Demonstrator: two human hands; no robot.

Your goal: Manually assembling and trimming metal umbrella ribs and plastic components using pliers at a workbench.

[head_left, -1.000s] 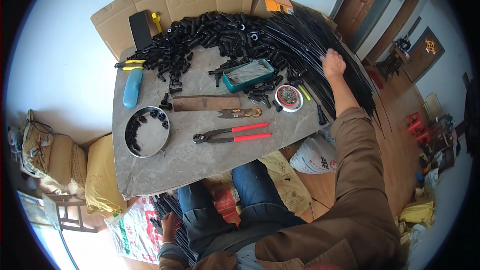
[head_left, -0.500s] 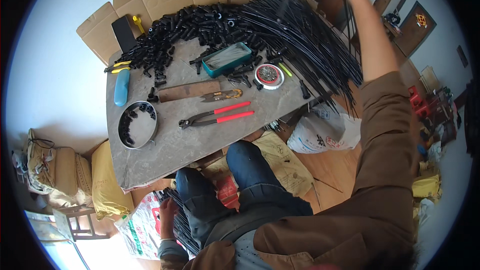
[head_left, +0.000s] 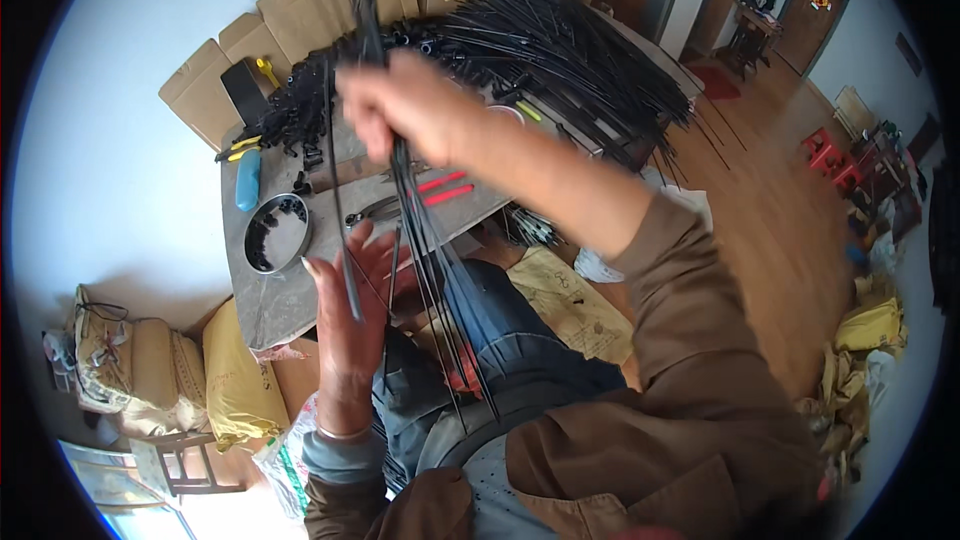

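Your bundle of thin black rods [head_left: 425, 240] now hangs over your lap, lifted off the pile [head_left: 560, 40] at the counter's [head_left: 275, 300] one o'clock. Your right hand [head_left: 405, 110] grips its top; your left hand [head_left: 350, 290], open-palmed, steadies one rod at seven o'clock.

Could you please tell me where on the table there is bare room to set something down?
The grey table is bare along its near edge, below the round metal bowl and beside the left hand. The far half is crowded: black parts heap, long black rods, red-handled pliers, blue bottle.
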